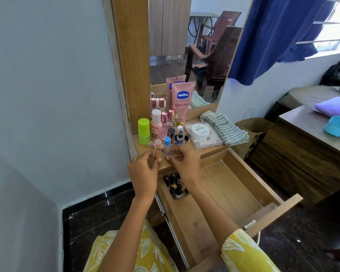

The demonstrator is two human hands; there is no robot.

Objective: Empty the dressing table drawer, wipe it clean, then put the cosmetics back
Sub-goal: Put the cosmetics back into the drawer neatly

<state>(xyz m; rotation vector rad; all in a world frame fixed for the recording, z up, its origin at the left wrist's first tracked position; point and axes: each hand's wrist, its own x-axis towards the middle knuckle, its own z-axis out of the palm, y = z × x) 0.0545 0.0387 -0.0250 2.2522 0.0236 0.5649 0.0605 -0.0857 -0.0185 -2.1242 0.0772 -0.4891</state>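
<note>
The wooden drawer (234, 185) is pulled open below the dressing table top (210, 151). Several small dark bottles (176, 186) lie in its far left corner; the remaining drawer floor is bare wood. My left hand (143, 169) grips a small yellow bottle with a clear cap (157, 148) at the top's front edge. My right hand (185, 161) holds a small clear bottle with a blue cap (167, 147) beside it. Behind stand several cosmetics: a green roll-on (143, 131), pink bottles (157, 122) and a pink Vaseline tube (182, 101).
A striped cloth (224, 128) and a white round jar (200, 131) on a flat palette lie on the table's right side. The mirror (194, 46) rises behind. A paper bag (251, 132) stands right of the table, then a wooden desk (302, 146).
</note>
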